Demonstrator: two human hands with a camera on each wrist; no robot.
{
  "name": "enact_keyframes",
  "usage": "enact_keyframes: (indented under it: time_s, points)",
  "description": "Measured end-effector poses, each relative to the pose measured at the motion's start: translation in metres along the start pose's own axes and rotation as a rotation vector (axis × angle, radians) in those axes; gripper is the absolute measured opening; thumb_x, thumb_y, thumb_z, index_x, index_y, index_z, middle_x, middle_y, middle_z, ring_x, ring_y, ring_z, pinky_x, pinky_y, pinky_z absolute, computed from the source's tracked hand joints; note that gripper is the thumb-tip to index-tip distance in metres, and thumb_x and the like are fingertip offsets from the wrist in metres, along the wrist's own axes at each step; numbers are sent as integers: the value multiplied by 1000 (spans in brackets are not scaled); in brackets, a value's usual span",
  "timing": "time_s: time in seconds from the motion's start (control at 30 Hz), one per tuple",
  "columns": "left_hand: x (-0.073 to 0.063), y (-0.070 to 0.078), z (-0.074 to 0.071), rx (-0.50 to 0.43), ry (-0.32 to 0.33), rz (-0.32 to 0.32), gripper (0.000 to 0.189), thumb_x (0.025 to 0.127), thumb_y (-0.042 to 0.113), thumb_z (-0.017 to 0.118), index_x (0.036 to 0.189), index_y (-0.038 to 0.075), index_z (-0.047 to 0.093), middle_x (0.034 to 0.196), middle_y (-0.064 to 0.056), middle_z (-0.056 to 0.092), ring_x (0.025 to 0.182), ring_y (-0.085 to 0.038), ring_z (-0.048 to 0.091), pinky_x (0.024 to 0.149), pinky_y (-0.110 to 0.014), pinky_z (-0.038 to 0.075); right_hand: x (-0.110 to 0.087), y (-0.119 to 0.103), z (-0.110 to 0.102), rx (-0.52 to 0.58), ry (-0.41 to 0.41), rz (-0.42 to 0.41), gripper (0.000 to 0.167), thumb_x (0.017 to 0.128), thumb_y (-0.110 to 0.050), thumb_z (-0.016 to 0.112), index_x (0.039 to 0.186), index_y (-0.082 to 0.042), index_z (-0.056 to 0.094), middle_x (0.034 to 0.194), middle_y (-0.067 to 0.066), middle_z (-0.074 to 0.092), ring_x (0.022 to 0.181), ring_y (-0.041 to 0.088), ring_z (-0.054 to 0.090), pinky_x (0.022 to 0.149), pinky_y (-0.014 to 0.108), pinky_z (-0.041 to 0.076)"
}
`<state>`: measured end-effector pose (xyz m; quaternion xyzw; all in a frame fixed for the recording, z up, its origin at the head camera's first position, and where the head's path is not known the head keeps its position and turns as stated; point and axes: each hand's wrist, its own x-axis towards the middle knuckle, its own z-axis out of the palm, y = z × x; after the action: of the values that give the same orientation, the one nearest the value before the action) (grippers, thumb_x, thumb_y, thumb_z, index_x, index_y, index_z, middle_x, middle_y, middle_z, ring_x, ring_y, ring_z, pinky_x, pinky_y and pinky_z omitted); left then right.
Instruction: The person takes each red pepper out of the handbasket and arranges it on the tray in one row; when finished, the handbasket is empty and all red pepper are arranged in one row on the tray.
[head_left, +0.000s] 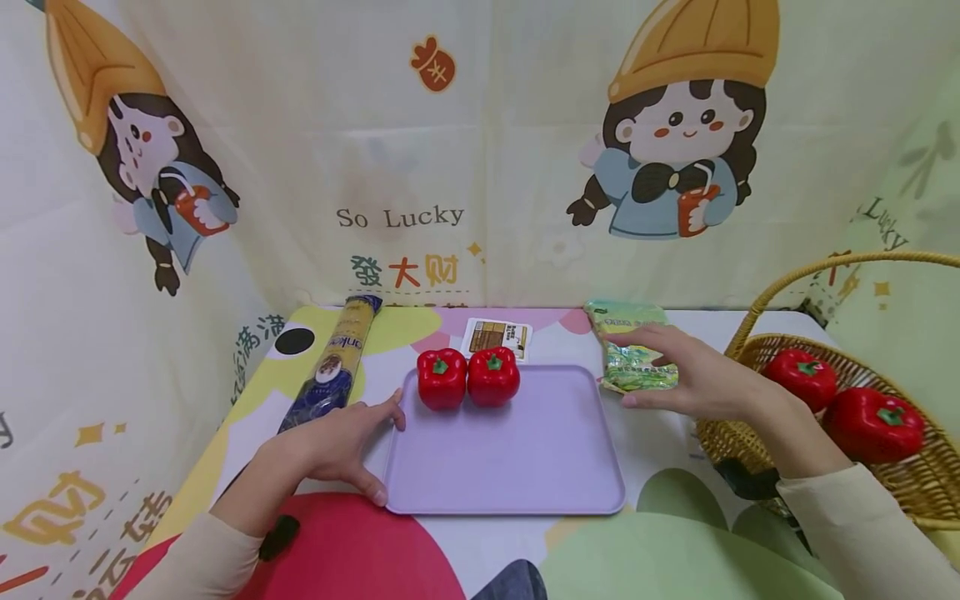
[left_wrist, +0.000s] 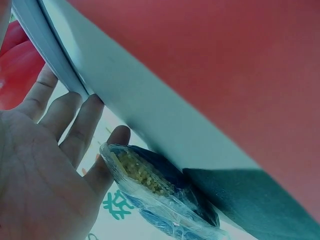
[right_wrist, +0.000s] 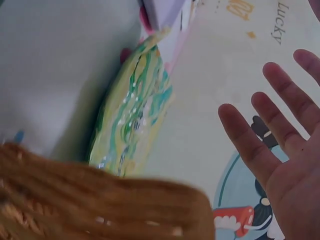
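Observation:
A lavender tray point(head_left: 502, 467) lies on the table with two red bell peppers point(head_left: 441, 379) side by side in its back left part. My left hand point(head_left: 348, 446) is at the tray's left rim, thumb at the front corner and fingers extended along the side. In the left wrist view its fingertips reach the rim beside a clear-wrapped pack of spaghetti point(left_wrist: 142, 175). My right hand point(head_left: 697, 375) is raised with nothing in it, fingers spread, between the tray and the wicker basket. It overlaps a green and yellow packet point(head_left: 637, 367) in the head view.
The wicker basket point(head_left: 738, 437) at the right holds two more red bell peppers point(head_left: 873, 425), its tall handle arching above. A small printed card point(head_left: 498, 335) lies behind the tray. Patterned cloth point(head_left: 487, 167) hangs behind the table and at its sides.

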<state>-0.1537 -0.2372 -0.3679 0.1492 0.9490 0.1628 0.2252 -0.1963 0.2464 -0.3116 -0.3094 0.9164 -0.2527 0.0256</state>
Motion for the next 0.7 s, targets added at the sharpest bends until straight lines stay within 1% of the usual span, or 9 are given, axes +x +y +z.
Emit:
enact_keyframes:
  time_s: [0.1,0.17,0.33,0.4,0.5,0.6,0.7]
  points:
    - [0,-1,-1,15,4,1,88,54,59,97,128,38,53,138,-6,53,105,-22,53,90,-46,51,-6,1,-5,-17,11,-8,75,85,-49,82,150,-27,51,150,8,52,137,36,45,100,68,45]
    - [0,-1,-1,23,6,5,88,54,59,97,127,38,53,141,-6,52,105,-21,53,89,-46,51,-10,2,-7,-25,12,8,73,85,-50,82,149,-28,52,149,7,53,137,36,45,100,68,45]
    - [0,-1,-3,24,-3,19,88,55,58,97,127,36,52,132,-7,56,105,-21,53,87,-46,50,-22,2,-13,-28,2,84,74,85,-51,82,149,-29,52,149,9,51,132,37,48,95,66,49]
    - [-1,0,-3,20,-6,21,88,55,57,97,128,35,52,131,-7,56,105,-22,53,88,-47,50,-25,3,-14,-36,6,86,74,84,-51,82,148,-27,52,149,9,52,132,37,49,95,66,50]
    - [0,0,-2,12,-5,23,88,55,57,97,127,35,53,134,-8,54,106,-22,53,88,-47,50,-28,3,-16,-51,14,66,74,84,-50,82,147,-25,53,147,8,53,134,35,46,97,68,47]
    - [0,0,-1,6,-4,22,87,55,57,97,127,36,53,140,-8,52,106,-21,53,88,-47,50,-29,3,-19,-64,17,53,72,84,-50,82,146,-27,54,146,7,55,133,34,47,96,67,47]
    - [0,0,0,13,0,20,87,55,58,97,127,37,53,142,-8,51,105,-21,52,89,-46,50,-30,2,-23,-69,8,60,71,85,-51,81,147,-30,53,147,6,54,133,33,47,97,65,47]
